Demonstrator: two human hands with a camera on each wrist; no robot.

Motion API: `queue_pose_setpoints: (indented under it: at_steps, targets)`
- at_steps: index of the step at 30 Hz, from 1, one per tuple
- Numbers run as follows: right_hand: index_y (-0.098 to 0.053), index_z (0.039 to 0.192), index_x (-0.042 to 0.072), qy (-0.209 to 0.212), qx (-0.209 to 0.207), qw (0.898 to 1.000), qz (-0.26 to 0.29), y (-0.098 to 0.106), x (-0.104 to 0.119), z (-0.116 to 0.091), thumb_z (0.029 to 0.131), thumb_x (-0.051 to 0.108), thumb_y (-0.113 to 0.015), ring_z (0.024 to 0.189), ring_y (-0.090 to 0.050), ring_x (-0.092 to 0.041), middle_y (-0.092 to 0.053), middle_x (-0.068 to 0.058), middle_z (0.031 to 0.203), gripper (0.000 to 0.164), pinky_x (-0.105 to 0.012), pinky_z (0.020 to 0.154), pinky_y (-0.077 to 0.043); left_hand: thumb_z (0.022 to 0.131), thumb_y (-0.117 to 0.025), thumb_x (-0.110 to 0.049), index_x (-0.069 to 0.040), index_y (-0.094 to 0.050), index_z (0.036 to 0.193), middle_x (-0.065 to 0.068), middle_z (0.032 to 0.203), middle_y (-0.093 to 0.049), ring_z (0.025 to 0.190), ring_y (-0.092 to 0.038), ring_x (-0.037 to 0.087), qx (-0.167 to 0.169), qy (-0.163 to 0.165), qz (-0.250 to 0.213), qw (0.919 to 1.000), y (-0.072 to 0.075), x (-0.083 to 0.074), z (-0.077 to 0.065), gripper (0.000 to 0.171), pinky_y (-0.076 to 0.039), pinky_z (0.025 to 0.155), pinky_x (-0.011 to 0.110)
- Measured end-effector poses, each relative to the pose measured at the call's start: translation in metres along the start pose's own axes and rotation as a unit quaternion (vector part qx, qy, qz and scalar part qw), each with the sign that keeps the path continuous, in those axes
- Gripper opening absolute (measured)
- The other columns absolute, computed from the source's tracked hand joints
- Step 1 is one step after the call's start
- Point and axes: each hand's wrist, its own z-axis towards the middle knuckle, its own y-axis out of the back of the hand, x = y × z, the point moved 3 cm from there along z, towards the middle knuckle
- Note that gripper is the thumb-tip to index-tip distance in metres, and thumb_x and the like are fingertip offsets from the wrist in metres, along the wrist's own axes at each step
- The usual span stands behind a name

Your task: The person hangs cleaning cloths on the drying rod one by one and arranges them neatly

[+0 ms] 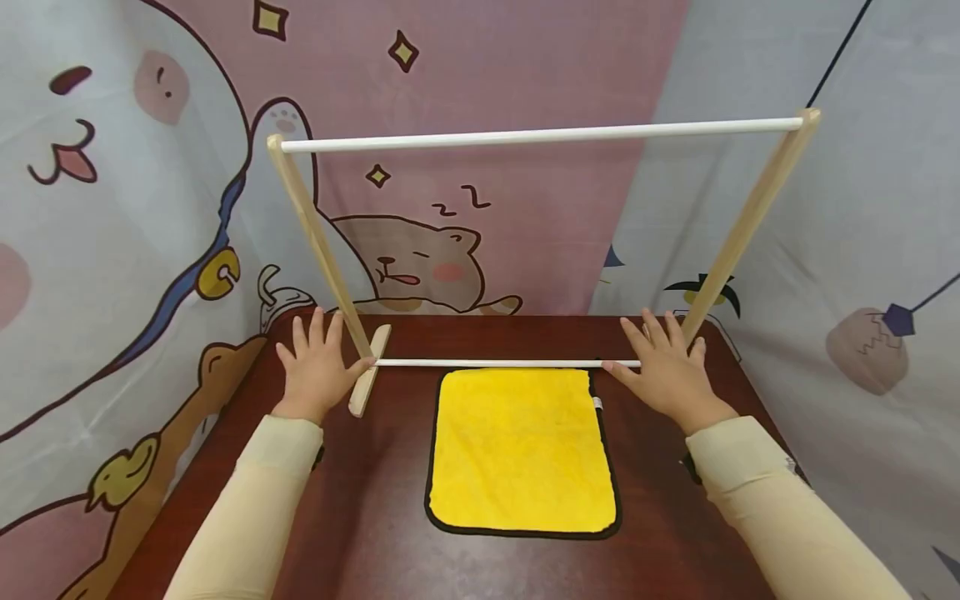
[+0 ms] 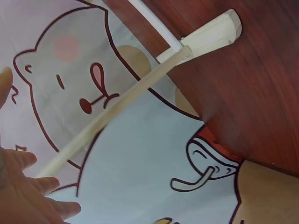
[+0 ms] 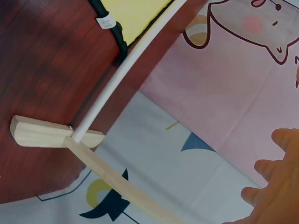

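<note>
The left hand (image 1: 315, 377) and right hand (image 1: 666, 373), fingers spread, hold nothing beside the rack (image 1: 540, 136), which stands on the table (image 1: 360, 508) at the far edge of the flat cloth (image 1: 521, 454), so knocking a post (image 1: 322, 242) (the feet (image 1: 363, 395) look slim) could tip it.

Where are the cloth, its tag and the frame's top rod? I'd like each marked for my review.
Cloth (image 1: 521, 450): head view, middle of its yellow face.
Tag (image 3: 106, 21): right wrist view, middle of its white surface.
Top rod (image 1: 540, 135): head view, midway along its white length.
</note>
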Motion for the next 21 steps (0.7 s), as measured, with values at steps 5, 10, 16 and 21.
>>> queue_pose_setpoints:
  at_steps: [5, 10, 16, 21]
  targets:
    - [-0.019, 0.155, 0.011, 0.006, -0.009, 1.000, 0.004, -0.009, 0.001, 0.002, 0.090, 0.070, -0.043, 0.144, 0.007, -0.045, -0.005, -0.021, 0.160, 0.091, -0.078, 0.101, 0.003, 0.089, -0.065, -0.047, -0.002, -0.016, 0.153, 0.030, 0.156, -0.006, 0.140, 0.001, 0.055, -0.003, 0.021, -0.030, 0.9993, 0.007, 0.007, 0.007, 0.092, -0.005, 0.101, 0.079]
    - [-0.021, 0.154, 0.011, 0.008, -0.010, 1.000, 0.015, -0.020, 0.002, 0.005, 0.090, 0.064, -0.050, 0.145, 0.003, -0.044, -0.007, -0.021, 0.159, 0.089, -0.077, 0.102, -0.001, 0.090, -0.064, -0.046, -0.002, -0.012, 0.154, 0.030, 0.156, -0.006, 0.142, 0.001, 0.052, -0.011, 0.033, -0.065, 0.9973, 0.014, 0.012, 0.016, 0.093, -0.008, 0.102, 0.078]
    - [-0.022, 0.154, 0.010, 0.017, 0.000, 1.000, 0.013, -0.031, 0.006, 0.007, 0.091, 0.058, -0.054, 0.144, 0.003, -0.045, -0.010, -0.023, 0.159, 0.086, -0.077, 0.103, -0.002, 0.093, -0.062, -0.042, -0.001, -0.011, 0.153, 0.030, 0.155, -0.010, 0.142, -0.008, 0.048, -0.035, 0.038, -0.109, 0.9927, 0.022, 0.011, 0.026, 0.090, -0.013, 0.105, 0.073]
    - [-0.021, 0.154, 0.010, 0.027, 0.012, 0.999, 0.029, -0.039, 0.009, 0.008, 0.091, 0.059, -0.054, 0.144, 0.001, -0.045, -0.009, -0.022, 0.159, 0.086, -0.078, 0.102, -0.002, 0.094, -0.061, -0.040, 0.000, -0.013, 0.153, 0.029, 0.154, -0.017, 0.141, -0.016, 0.046, -0.058, 0.045, -0.157, 0.9849, 0.030, 0.007, 0.035, 0.086, -0.017, 0.107, 0.069]
